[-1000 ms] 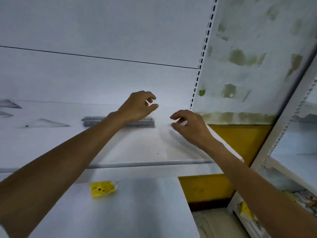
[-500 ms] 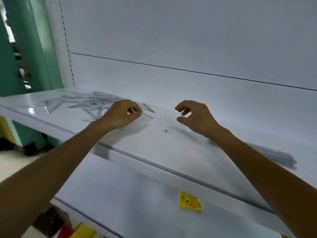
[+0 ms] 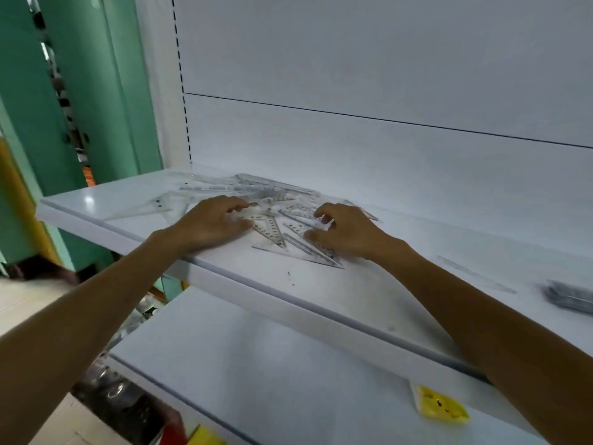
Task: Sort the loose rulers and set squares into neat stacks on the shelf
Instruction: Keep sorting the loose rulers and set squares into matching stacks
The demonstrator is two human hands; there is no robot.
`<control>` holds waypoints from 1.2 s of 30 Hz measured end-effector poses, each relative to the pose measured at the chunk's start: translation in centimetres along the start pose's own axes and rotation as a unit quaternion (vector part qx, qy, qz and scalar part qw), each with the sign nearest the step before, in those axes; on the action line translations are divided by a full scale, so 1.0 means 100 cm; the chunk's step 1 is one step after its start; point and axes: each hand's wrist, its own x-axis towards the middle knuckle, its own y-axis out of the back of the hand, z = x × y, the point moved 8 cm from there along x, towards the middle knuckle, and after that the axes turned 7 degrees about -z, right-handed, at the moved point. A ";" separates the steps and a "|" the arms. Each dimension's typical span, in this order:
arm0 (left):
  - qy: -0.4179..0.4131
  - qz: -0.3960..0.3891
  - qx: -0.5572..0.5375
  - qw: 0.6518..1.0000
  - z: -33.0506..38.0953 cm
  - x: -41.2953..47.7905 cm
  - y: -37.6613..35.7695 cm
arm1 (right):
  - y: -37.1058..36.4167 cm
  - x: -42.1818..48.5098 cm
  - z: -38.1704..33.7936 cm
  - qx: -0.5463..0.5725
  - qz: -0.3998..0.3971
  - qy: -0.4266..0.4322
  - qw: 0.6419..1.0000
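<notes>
My left hand (image 3: 211, 224) and right hand (image 3: 348, 234) rest bent-fingered on the heap of clear plastic rulers and set squares (image 3: 272, 195) on the white shelf (image 3: 369, 300). I cannot tell if either grips. The nearest set square (image 3: 308, 250) runs its long edge under my right hand.

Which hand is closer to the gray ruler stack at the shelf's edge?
Right. The right hand lies well left of the ruler stack; the left hand is even farther left.
</notes>
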 end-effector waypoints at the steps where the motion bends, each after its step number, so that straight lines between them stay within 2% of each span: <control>1: -0.014 -0.016 0.019 1.000 0.000 0.003 -0.002 | -0.005 0.005 0.000 -0.010 -0.013 -0.015 1.000; 4: -0.072 -0.038 0.021 0.996 0.009 0.006 -0.005 | -0.009 0.013 -0.003 -0.044 -0.024 -0.029 0.998; 9: -0.114 -0.015 0.052 0.992 0.020 0.000 -0.001 | -0.004 0.012 -0.009 -0.041 -0.017 -0.026 0.999; 15: -0.127 -0.009 0.112 0.986 0.021 -0.011 0.006 | -0.005 0.003 -0.030 -0.172 0.011 -0.005 0.985; 19: -0.122 -0.007 0.069 0.990 0.019 -0.023 0.008 | -0.005 -0.017 -0.044 -0.140 0.050 0.015 0.989; 23: -0.141 -0.051 0.034 0.988 0.014 -0.048 -0.001 | -0.022 -0.045 -0.063 -0.158 0.034 0.072 0.984; 26: -0.161 -0.067 0.054 0.983 0.014 -0.073 -0.004 | -0.018 -0.061 -0.067 -0.126 0.043 0.075 0.988; 28: -0.183 -0.054 0.103 0.976 0.017 -0.089 -0.004 | -0.017 -0.071 -0.073 -0.105 0.049 0.091 0.989; 30: -0.237 -0.004 0.137 0.962 0.027 -0.104 0.001 | -0.021 -0.083 -0.078 -0.097 0.046 0.098 0.989; 33: -0.312 0.071 0.188 0.928 0.042 -0.124 0.010 | -0.027 -0.103 -0.090 -0.143 0.060 0.135 0.979; 36: -0.319 0.082 0.250 0.911 0.050 -0.131 0.010 | -0.030 -0.117 -0.099 -0.170 0.074 0.182 0.966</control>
